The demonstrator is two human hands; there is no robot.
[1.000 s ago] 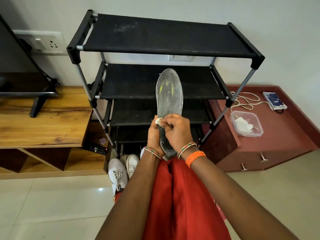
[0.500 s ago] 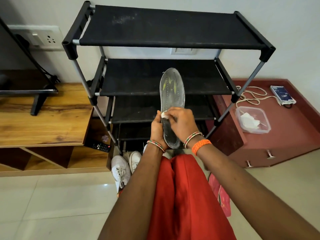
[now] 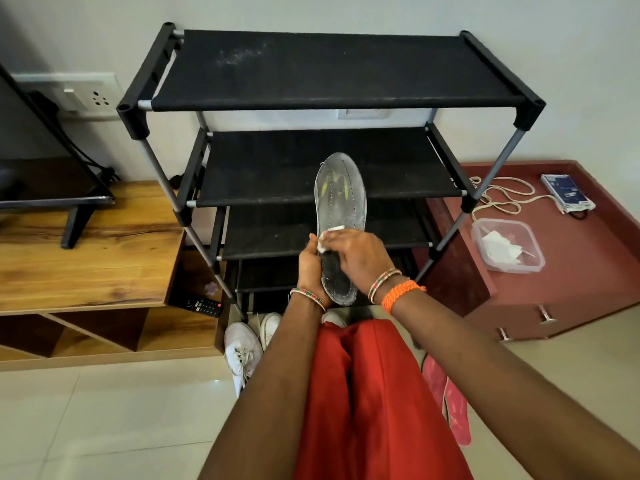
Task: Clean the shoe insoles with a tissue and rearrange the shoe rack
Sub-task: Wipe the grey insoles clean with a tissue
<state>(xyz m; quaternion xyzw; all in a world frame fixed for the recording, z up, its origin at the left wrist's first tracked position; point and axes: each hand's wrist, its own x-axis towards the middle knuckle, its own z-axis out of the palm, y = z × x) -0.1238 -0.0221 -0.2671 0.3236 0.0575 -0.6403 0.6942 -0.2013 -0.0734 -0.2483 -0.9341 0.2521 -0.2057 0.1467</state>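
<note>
Two hands meet on one grey insole (image 3: 341, 199), held upright in front of the black shoe rack (image 3: 329, 74). The left hand (image 3: 310, 266) grips the insole's lower left edge, fingers curled behind it and thumb at the front. The right hand (image 3: 358, 258) crosses the insole's middle from the right, its curled fingers pressing a small white tissue (image 3: 327, 237) against the surface of the insole; only a corner of the tissue peeks out beyond the fingertips, just above the left thumb. Above both hands the toe end of the insole rises free, showing stitching along its rim and faint yellow marks. Its dark heel end hangs below the hands, between the two wrists, each of which wears beaded bangles; the right also carries an orange braided band (image 3: 401, 294).

Below the left hand, white sneakers (image 3: 242, 351) sit on the tiled floor beside the rack's foot. Below and to the right of the right hand, a pink insole (image 3: 448, 403) lies on the floor beside the red garment. Well to the right of the right hand, a clear plastic container (image 3: 507, 245) with white tissues inside rests on a maroon surface (image 3: 588, 268). Left of the left hand, a remote control (image 3: 204, 306) lies on a shelf of a wooden unit.
</note>
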